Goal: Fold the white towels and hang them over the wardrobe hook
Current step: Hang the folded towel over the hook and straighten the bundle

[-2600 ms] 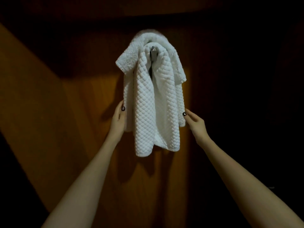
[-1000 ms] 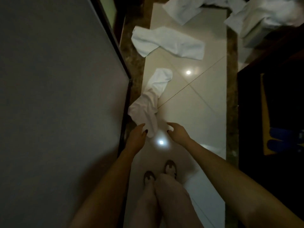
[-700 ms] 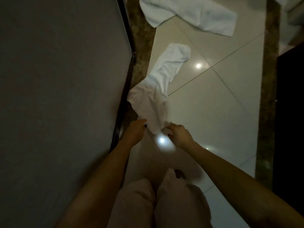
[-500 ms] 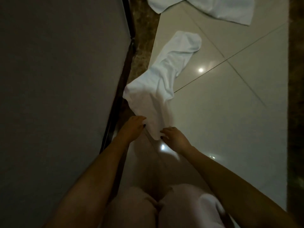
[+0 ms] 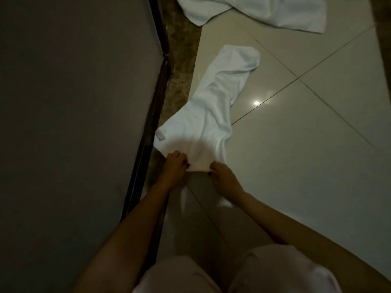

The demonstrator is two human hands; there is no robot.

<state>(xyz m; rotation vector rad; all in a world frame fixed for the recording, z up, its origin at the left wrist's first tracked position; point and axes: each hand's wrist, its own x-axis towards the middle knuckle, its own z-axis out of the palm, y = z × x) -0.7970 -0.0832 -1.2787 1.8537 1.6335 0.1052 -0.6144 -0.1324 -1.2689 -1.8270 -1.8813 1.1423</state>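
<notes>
Pinching the towel [image 5: 203,115] edge in both hands, left [image 5: 175,166] and right [image 5: 224,176], I should lift its corners evenly off the floor [image 5: 296,144].

Close grey panel [image 5: 74,123] on the left — open tiled floor [image 5: 306,161] to the right, second towel [image 5: 264,11] beyond

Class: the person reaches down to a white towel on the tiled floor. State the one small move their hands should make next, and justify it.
Probably lift the near end straight up. The left hand and right hand each pinch that end of the towel, while the rest lies twisted on the floor; raising it should let it hang flat for folding.
</notes>
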